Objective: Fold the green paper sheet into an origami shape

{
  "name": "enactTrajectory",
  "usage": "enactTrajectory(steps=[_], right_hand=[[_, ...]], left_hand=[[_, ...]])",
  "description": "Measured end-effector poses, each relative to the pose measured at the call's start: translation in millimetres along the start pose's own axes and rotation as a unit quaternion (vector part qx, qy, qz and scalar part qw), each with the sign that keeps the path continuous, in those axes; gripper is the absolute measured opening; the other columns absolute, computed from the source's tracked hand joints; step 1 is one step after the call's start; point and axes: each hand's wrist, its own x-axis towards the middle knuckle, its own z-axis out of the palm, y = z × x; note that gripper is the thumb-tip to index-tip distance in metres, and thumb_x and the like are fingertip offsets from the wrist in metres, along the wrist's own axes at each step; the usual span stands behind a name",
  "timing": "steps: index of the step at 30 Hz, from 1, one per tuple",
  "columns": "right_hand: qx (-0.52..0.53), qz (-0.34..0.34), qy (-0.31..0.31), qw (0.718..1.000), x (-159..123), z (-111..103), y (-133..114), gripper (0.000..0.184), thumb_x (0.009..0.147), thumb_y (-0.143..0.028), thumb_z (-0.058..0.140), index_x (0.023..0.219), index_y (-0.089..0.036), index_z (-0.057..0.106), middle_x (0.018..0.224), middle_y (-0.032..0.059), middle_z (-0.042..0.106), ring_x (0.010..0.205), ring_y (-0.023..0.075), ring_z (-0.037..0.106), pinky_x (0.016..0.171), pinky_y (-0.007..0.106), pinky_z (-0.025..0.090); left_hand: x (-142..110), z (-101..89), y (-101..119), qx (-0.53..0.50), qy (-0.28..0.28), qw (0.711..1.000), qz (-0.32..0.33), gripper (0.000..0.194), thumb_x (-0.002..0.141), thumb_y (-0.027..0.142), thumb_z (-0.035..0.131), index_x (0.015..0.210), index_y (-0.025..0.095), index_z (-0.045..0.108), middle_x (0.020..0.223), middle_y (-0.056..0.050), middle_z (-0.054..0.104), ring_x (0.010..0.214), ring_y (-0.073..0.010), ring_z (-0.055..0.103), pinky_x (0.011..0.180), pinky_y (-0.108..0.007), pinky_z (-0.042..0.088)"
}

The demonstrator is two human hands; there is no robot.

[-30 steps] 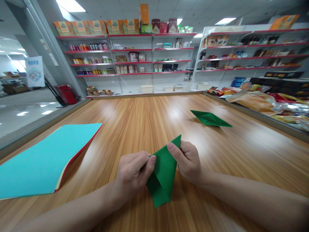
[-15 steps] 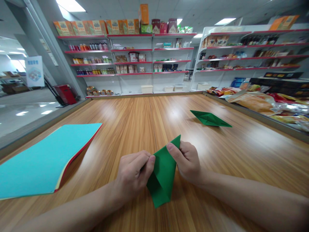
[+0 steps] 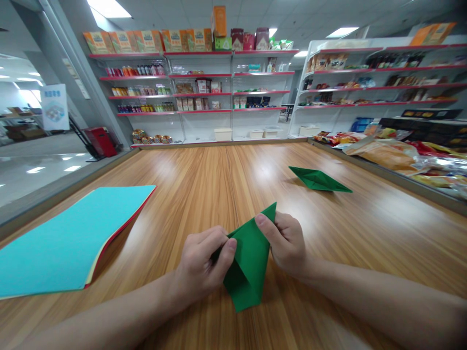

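- While our left hand (image 3: 200, 257) pinches one edge of the pointed, folded green paper (image 3: 253, 257) over the wood-grain tabletop (image 3: 193, 194), our right hand (image 3: 290, 243) pinches near its upper tip.
- Our hands have edged slightly apart, probably tensioning the paper; its folded shape has barely changed.

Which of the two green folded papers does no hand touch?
The far green paper, lying on the table; the near green paper is held by the left hand and the right hand.
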Motion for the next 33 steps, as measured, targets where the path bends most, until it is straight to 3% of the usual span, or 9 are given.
enactTrajectory(steps=[17, 33], right_hand=[[0.053, 0.019, -0.037, 0.998, -3.9, -2.7, -1.2, 0.041, 0.090, -0.039, 0.048, 0.057, -0.020, 0.036, 0.049, -0.0048, 0.032, 0.042, 0.0072, 0.033, 0.037, 0.020, 0.026], [0.003, -0.006, -0.026, 1.000, -1.7, -2.8, -0.5, 0.043, 0.093, -0.032, 0.046, 0.055, -0.019, 0.032, 0.048, -0.0051, 0.031, 0.041, 0.0063, 0.031, 0.038, 0.021, 0.022]], left_hand=[[0.0, 2.1, 2.5, 0.039, -0.003, 0.999, 0.018, 0.031, 0.087, 0.005, 0.045, 0.065, 0.021, 0.031, 0.058, 0.006, 0.031, 0.046, -0.0076, 0.030, 0.044, -0.025, 0.021], [1.2, -0.5, -0.8, -0.011, 0.002, 1.000, 0.002, 0.022, 0.086, 0.008, 0.049, 0.068, 0.018, 0.044, 0.056, 0.004, 0.039, 0.047, -0.0075, 0.037, 0.045, -0.022, 0.026]])
